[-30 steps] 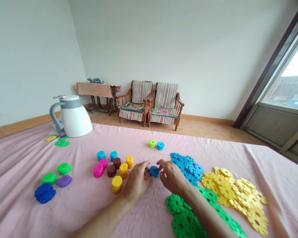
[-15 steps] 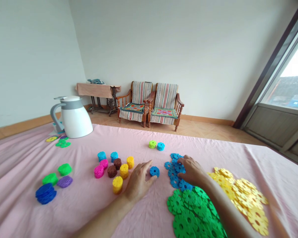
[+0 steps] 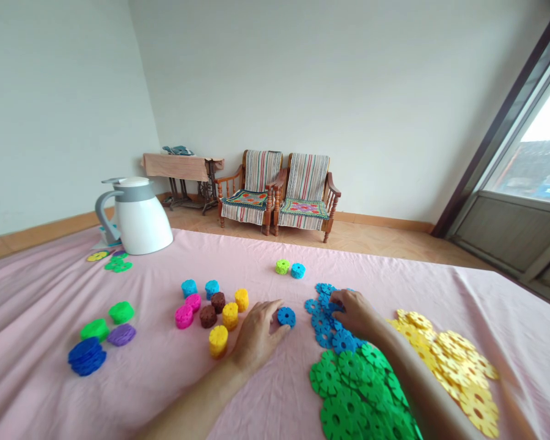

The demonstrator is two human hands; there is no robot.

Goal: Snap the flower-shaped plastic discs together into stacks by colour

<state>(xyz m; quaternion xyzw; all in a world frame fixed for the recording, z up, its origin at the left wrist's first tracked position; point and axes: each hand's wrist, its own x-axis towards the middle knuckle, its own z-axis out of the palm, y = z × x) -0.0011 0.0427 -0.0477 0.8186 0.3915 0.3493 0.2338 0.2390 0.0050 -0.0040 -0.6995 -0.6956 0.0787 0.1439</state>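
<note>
My left hand (image 3: 257,333) rests on the cloth with thumb and fingers apart, beside a small stack of blue notched plastic discs (image 3: 286,316). It holds nothing. My right hand (image 3: 355,313) reaches over the loose pile of blue discs (image 3: 321,322). Its fingers are curled, and a blue disc appears pinched between thumb and forefinger, partly hidden. Under my right forearm lies a heap of green notched discs (image 3: 348,391), with yellow discs (image 3: 458,360) to its right.
Yellow (image 3: 218,341), brown (image 3: 208,316), pink (image 3: 184,316) and light blue stacks stand left of my left hand. Farther left are dark blue (image 3: 87,356), green (image 3: 94,330) and purple stacks. A lime stack (image 3: 282,266) and a white jug (image 3: 143,220) stand toward the back.
My right hand's fingers have curled in closer over the blue pile. My left hand keeps its place by the small blue stack. The view has shifted slightly.
</note>
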